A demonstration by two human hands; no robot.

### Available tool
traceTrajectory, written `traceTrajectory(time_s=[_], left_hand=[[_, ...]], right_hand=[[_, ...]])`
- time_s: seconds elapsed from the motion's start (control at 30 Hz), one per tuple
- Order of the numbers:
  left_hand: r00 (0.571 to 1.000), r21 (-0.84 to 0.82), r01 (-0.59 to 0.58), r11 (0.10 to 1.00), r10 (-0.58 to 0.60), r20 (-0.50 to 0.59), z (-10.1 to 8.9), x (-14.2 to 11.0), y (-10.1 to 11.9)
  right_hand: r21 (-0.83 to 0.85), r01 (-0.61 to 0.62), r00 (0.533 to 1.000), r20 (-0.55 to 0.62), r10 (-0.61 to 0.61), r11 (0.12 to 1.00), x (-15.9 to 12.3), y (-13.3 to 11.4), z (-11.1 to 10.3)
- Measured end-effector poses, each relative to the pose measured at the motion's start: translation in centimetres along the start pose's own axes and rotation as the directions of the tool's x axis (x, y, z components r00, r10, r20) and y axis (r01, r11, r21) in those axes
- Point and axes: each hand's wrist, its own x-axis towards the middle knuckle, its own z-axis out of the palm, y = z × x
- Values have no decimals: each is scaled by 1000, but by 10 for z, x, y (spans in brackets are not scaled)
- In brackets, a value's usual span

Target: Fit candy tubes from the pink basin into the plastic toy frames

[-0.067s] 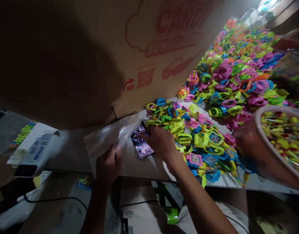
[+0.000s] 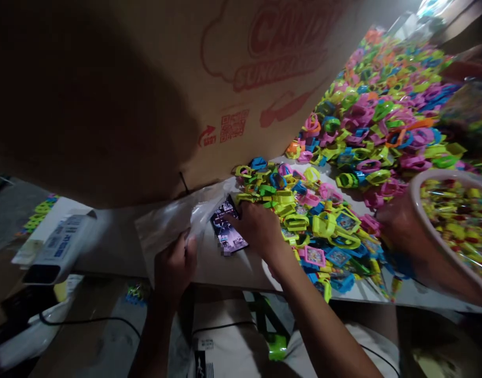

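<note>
Your left hand (image 2: pixel 175 265) pinches the clear bag (image 2: pixel 202 214); hold it off the phone (image 2: pixel 232 237). Your right hand's (image 2: pixel 260 226) finger closure cannot be determined.

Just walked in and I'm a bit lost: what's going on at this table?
A person's left hand grips a clear plastic bag. Their right hand is at a lit phone, though whether the fingers touch its screen is hard to tell. Beside that hand lies a heap of colourful plastic pieces, with a tub further right. A large cardboard box stands beyond the phone.
</note>
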Motion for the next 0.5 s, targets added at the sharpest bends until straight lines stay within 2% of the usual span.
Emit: traceTrajectory(time_s=[0.17,0.27,0.33,0.4,0.47,0.5], left_hand=[[999,-42,10,999,-8,31,-3,1,3],[998,-58,8,998,-4,67,-6,3,8],[992,-42,-39,998,44,116,-9,5,14],[978,0,-80,997,78,195,-12,9,20],[959,60,-94,994,74,273,-15,15,24],[949,81,-99,992,70,306,-17,18,25]], right_hand=[[81,39,998,-51,-35,996,-12,7,-16],[203,104,981,-181,-67,974,-44,32,-30],[320,211,932,-350,-92,923,-78,64,-40],[371,287,860,-506,-67,883,-116,110,-49],[342,212,790,-611,46,915,-150,170,-59],[318,106,750,-648,134,942,-163,205,-64]])
